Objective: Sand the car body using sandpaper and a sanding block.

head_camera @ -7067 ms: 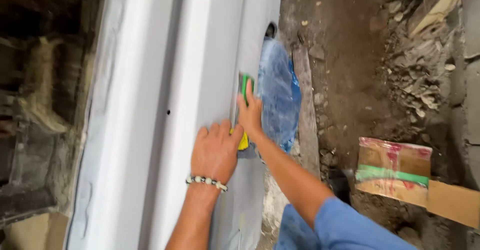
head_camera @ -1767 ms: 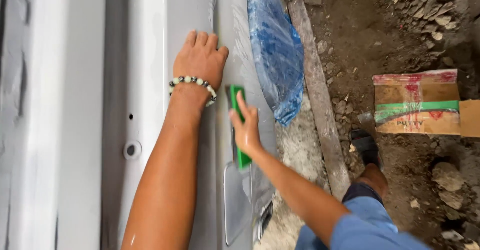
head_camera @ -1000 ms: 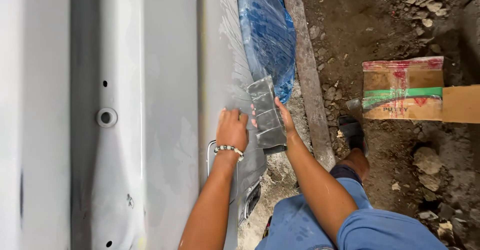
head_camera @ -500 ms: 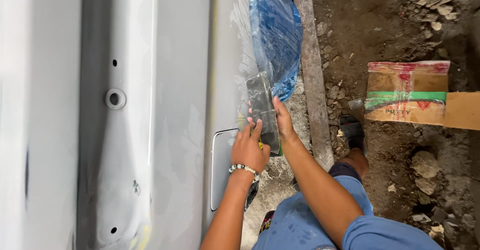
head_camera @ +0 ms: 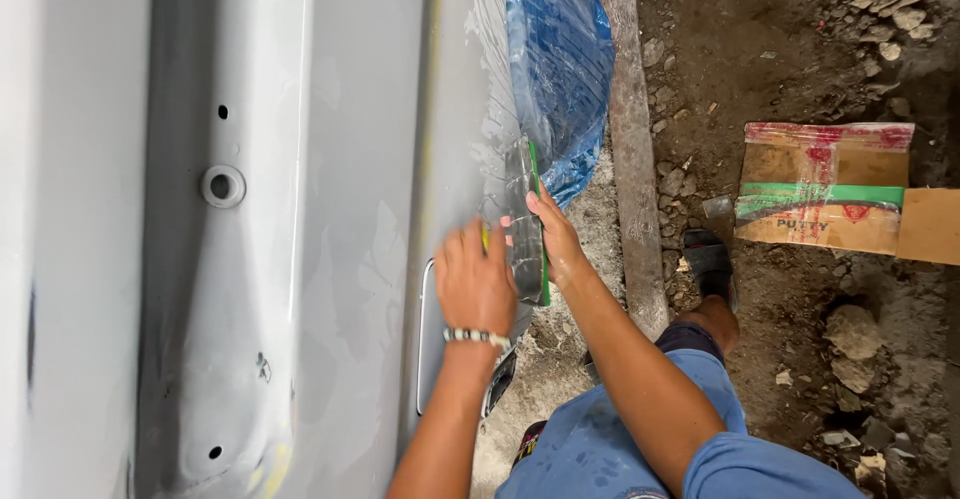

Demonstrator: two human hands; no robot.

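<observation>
A grey primed car body panel (head_camera: pixel 300 229) fills the left half of the head view. My right hand (head_camera: pixel 553 239) grips a flat sanding block (head_camera: pixel 527 221) with a green back and grey abrasive face, held on edge against the panel's lower side. My left hand (head_camera: pixel 476 281), a beaded bracelet on its wrist, lies flat on the panel just left of the block, beside a rectangular flap outline (head_camera: pixel 428 339). A bit of yellow shows under its fingertips.
Blue plastic sheeting (head_camera: pixel 560 69) hangs off the panel above my hands. A wooden plank (head_camera: pixel 632 149) lies on the dirt floor. A cardboard box (head_camera: pixel 825 187) sits at right among stones and rubble. My sandalled foot (head_camera: pixel 708 264) and blue shorts are below.
Over the last seconds both hands slid along the panel to the flap. The block has turned from face-up to on edge, and my left hand has shifted slightly left of it.
</observation>
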